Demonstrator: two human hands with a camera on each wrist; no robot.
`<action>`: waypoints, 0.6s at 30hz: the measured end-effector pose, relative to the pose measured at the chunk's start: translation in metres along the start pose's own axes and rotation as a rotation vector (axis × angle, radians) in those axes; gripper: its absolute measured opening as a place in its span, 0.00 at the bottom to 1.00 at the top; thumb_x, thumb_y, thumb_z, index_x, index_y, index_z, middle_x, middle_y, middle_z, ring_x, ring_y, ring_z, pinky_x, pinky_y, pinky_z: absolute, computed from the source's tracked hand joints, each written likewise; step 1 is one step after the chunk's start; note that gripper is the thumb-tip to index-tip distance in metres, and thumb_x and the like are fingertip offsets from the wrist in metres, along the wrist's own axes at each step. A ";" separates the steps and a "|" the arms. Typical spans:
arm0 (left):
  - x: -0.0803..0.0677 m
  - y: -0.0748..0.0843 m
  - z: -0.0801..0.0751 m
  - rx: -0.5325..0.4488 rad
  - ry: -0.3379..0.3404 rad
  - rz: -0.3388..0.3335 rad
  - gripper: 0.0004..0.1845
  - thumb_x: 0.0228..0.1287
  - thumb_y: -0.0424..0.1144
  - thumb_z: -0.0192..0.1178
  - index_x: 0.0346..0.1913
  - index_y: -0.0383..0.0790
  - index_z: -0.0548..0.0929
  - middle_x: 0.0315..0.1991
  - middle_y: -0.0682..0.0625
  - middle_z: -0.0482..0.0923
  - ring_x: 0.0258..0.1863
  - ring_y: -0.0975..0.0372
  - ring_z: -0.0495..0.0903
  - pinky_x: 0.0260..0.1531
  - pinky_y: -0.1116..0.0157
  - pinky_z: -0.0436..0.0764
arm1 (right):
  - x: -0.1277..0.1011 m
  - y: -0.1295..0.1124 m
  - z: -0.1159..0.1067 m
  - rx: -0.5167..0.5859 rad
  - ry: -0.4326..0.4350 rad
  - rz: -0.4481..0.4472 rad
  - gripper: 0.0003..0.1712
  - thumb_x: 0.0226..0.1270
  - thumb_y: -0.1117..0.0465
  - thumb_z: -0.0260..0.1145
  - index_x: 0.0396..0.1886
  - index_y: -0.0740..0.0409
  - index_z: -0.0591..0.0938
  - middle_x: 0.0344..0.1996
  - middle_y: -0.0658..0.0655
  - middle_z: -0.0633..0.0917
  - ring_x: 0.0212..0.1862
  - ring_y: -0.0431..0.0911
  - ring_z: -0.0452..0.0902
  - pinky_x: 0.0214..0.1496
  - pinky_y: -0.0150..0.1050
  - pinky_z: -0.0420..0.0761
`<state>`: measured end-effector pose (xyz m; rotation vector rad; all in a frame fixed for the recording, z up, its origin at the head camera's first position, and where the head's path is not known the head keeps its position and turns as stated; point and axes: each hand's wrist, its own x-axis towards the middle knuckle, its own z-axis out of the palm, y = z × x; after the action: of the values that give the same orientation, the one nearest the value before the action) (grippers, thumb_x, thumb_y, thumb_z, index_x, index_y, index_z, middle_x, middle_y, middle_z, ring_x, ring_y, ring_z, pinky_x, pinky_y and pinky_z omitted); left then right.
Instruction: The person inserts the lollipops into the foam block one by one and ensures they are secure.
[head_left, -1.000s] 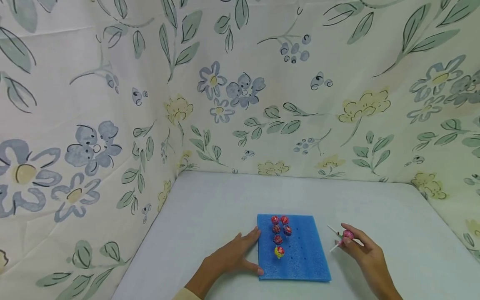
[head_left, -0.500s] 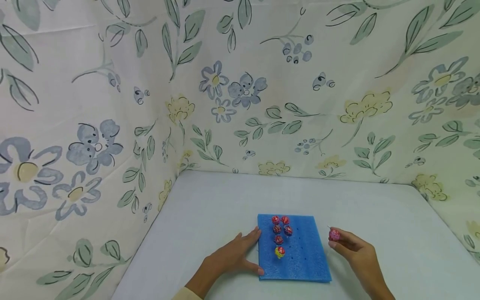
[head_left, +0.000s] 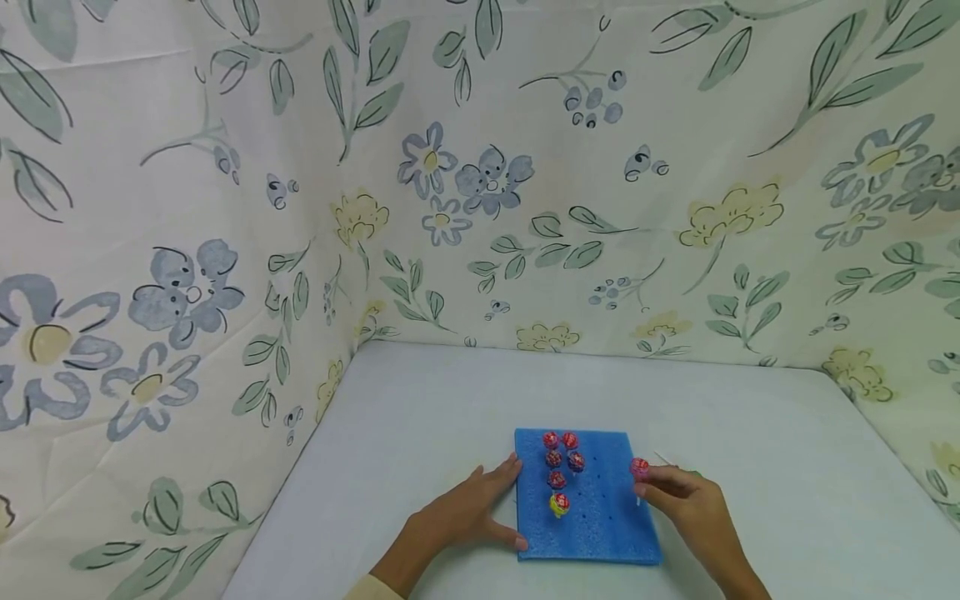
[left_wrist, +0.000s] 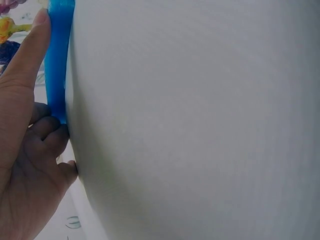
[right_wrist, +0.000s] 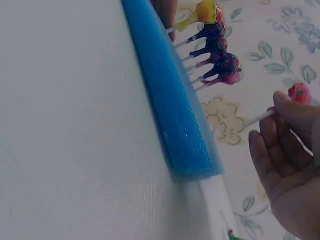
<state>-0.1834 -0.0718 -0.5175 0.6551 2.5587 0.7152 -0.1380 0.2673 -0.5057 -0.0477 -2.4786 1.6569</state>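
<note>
A blue foam block [head_left: 600, 533] lies flat with several wrapped lollipops [head_left: 556, 480] standing in its left half. One of these, a yellow-wrapped lollipop [head_left: 559, 503], stands nearest the front. My left hand [head_left: 468, 510] rests against the block's left edge, thumb and fingers spread. Over the right edge, my right hand [head_left: 686, 504] pinches a pink lollipop [head_left: 639, 468], stick pointing down. In the right wrist view the tip of its stick [right_wrist: 257, 119] is apart from the foam. Behind the right hand the white stick [head_left: 663, 458] of another lollipop shows, mostly hidden.
Small dark holes [head_left: 610, 517] dot the foam's middle and right parts. The block sits on a white table [head_left: 420, 400], with floral cloth walls [head_left: 570, 275] at the back and sides.
My right hand has lifted the pink lollipop and carried it left to the foam's right edge, its stick turning downward. Another lollipop stays behind on the table. My left hand has not moved.
</note>
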 end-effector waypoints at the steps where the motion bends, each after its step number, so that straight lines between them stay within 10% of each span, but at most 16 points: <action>1: 0.000 0.000 0.000 0.000 -0.001 0.001 0.62 0.51 0.71 0.76 0.86 0.57 0.56 0.86 0.60 0.51 0.85 0.45 0.54 0.77 0.39 0.63 | 0.000 -0.001 0.001 0.000 -0.002 0.005 0.14 0.69 0.60 0.77 0.49 0.64 0.91 0.48 0.62 0.92 0.43 0.36 0.89 0.46 0.27 0.87; 18: 0.001 0.000 0.001 0.011 0.001 -0.010 0.62 0.51 0.71 0.76 0.86 0.59 0.56 0.86 0.61 0.51 0.84 0.41 0.55 0.76 0.37 0.66 | 0.007 -0.006 0.027 -0.018 -0.065 0.082 0.09 0.66 0.58 0.79 0.42 0.58 0.94 0.42 0.53 0.94 0.45 0.36 0.89 0.49 0.27 0.86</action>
<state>-0.1838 -0.0707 -0.5186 0.6452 2.5669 0.6989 -0.1482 0.2411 -0.5092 -0.1002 -2.5721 1.6938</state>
